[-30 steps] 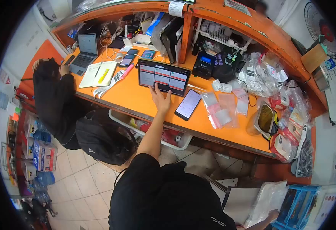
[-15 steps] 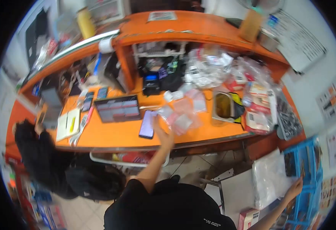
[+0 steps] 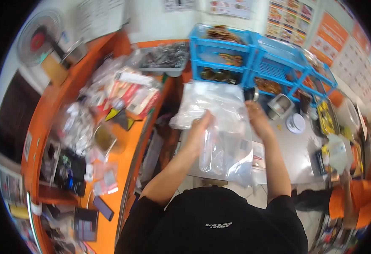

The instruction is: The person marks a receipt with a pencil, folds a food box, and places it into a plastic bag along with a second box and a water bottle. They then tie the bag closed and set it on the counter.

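Note:
A pile of clear plastic bags (image 3: 213,95) lies at the left end of the metal table, in front of blue racks. My left hand (image 3: 200,129) is closed on a clear plastic bag (image 3: 232,156), which hangs loosely over the table's front edge. By the upper right edge of the bags, my right hand (image 3: 257,116) has its fingers curled; blur hides whatever is in them. Just beyond those fingers is a small round metal thing (image 3: 255,93). A red-and-white packet (image 3: 258,154) rests partly behind the hanging bag.
Blue stacked racks (image 3: 223,55) hold packets and dark items. A metal container (image 3: 280,106) and a white-lidded jar (image 3: 296,123) stand to the right. The orange desk (image 3: 128,156) runs along my left, with a phone (image 3: 104,208) on it. A person in orange (image 3: 354,203) is at right.
My view has swung right from the orange desk to the metal table. My left hand has left the phone's side and now grips a plastic bag. My right hand has come to the bags.

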Action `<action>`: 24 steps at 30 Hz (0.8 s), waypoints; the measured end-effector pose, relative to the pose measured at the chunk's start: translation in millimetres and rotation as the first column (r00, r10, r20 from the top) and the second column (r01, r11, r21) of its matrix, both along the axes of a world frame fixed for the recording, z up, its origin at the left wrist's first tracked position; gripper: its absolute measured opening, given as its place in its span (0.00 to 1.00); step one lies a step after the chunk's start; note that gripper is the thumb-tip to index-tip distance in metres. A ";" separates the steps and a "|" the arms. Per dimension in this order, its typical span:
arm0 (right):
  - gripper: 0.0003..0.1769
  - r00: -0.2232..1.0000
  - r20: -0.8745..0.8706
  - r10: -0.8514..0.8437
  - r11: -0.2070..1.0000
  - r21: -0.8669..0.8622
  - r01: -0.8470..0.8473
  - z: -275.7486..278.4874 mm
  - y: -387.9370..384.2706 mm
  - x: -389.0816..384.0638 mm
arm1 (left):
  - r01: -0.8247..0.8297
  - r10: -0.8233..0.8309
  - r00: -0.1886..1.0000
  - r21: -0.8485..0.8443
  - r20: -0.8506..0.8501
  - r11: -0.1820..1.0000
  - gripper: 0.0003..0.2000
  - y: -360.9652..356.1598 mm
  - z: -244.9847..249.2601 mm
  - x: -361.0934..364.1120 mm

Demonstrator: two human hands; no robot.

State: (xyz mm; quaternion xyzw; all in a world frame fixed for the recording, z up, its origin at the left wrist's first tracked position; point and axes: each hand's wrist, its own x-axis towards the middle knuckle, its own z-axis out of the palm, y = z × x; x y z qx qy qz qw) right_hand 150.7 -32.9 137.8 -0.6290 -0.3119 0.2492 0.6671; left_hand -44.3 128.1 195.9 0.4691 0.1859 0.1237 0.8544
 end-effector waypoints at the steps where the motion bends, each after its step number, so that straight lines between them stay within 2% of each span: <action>1: 0.26 0.987 0.089 0.135 0.960 -0.257 -0.108 -43.4 -19.5 11.7 | 0.210 -0.189 0.973 -0.167 0.133 0.963 0.23 9.6 -18.0 13.6; 2: 0.35 0.959 -0.220 0.181 0.981 -0.033 -0.193 -60.6 -31.8 -4.3 | 0.188 -0.177 0.981 -0.180 0.075 0.966 0.24 2.0 -15.4 24.9; 3: 0.44 0.826 -0.483 0.290 0.954 0.215 -0.209 -70.6 -32.3 -21.3 | 0.153 -0.153 0.988 -0.193 0.015 0.969 0.24 -5.4 -12.9 34.6; 4: 0.44 0.823 -0.497 0.276 0.958 0.212 -0.193 -59.4 -33.6 -27.3 | 0.163 -0.166 0.986 -0.202 0.001 0.966 0.24 -8.4 -16.3 43.8; 5: 0.51 0.924 -0.106 0.369 0.929 0.089 -0.360 -29.0 -44.1 -40.3 | 0.053 -0.061 0.998 -0.219 -0.029 0.974 0.23 -15.5 -18.0 49.7; 6: 0.58 0.837 0.287 0.466 0.884 -0.097 -0.458 -6.4 -52.0 -49.0 | -0.062 0.049 0.997 -0.231 -0.061 0.971 0.22 -20.9 -20.0 54.7; 7: 0.58 0.841 0.282 0.461 0.886 -0.094 -0.454 3.6 -55.5 -53.8 | -0.058 0.044 0.997 -0.231 -0.067 0.971 0.22 -22.1 -28.6 59.4; 8: 0.57 0.870 -0.078 0.486 0.794 0.454 -0.403 11.0 -58.3 -56.7 | -0.129 0.119 0.991 -0.246 -0.058 0.961 0.20 -19.7 -42.8 64.5; 9: 0.56 0.697 -0.365 0.617 0.558 0.828 -0.060 12.7 -62.0 -56.0 | -0.200 0.193 0.980 -0.261 -0.050 0.945 0.19 -18.6 -48.5 67.4; 10: 0.56 0.698 -0.367 0.615 0.557 0.829 -0.055 8.1 -68.5 -49.4 | -0.237 0.237 0.971 -0.304 -0.038 0.923 0.17 -16.8 -53.9 68.9; 11: 0.59 0.715 -0.344 0.608 0.599 0.790 -0.130 3.0 -76.5 -41.0 | -0.236 0.235 0.971 -0.303 -0.042 0.923 0.17 -17.4 -51.6 69.6; 12: 0.61 0.730 -0.317 0.605 0.637 0.743 -0.204 -0.7 -83.7 -33.7 | -0.273 0.271 0.961 -0.265 -0.046 0.925 0.18 -17.4 -48.8 70.5; 13: 0.61 0.729 -0.319 0.606 0.637 0.743 -0.204 -3.7 -89.9 -28.9 | -0.312 0.309 0.950 -0.228 -0.049 0.923 0.19 -17.5 -45.6 70.3; 15: 0.53 0.799 -0.344 0.494 0.699 0.703 -0.129 -3.2 -99.2 -25.3 | -0.313 0.320 0.948 -0.228 -0.007 0.922 0.17 -18.0 -43.2 66.1; 16: 0.53 0.793 -0.352 0.498 0.701 0.701 -0.129 -0.6 -104.1 -25.4 | -0.350 0.355 0.935 -0.197 -0.007 0.916 0.17 -17.0 -41.6 65.1; 17: 0.44 0.913 -0.311 0.264 0.919 0.368 -0.140 6.0 -108.1 -26.0 | -0.385 0.390 0.921 -0.165 -0.003 0.908 0.17 -15.6 -41.1 63.7; 18: 0.35 0.985 -0.161 0.055 0.998 -0.011 -0.057 9.3 -109.7 -25.7 | -0.396 0.400 0.916 -0.135 0.007 0.908 0.18 -14.1 -41.9 61.8; 19: 0.35 0.985 -0.165 0.057 0.998 -0.010 -0.059 2.1 -107.0 -22.5 | -0.398 0.402 0.915 -0.132 0.004 0.908 0.18 -14.5 -40.9 59.9; 21: 0.15 0.950 -0.312 -0.023 0.977 -0.206 -0.045 1.7 -93.5 -18.4 | -0.377 0.370 0.923 -0.051 -0.106 0.925 0.15 -16.0 -33.3 57.9; 22: 0.11 0.904 -0.380 -0.197 0.959 -0.264 0.098 4.6 -91.3 -22.7 | -0.375 0.369 0.924 -0.050 -0.105 0.926 0.15 -3.2 -54.8 59.6; 23: 0.11 0.904 -0.380 -0.198 0.960 -0.263 0.099 3.8 -85.2 -27.9 | -0.652 0.670 0.737 0.350 0.084 0.673 0.14 19.0 -93.2 62.2; 24: 0.12 0.910 -0.374 -0.182 0.980 -0.147 0.135 1.4 -79.4 -31.7 | -0.782 0.780 0.492 0.591 0.388 0.199 0.15 33.5 -112.1 66.1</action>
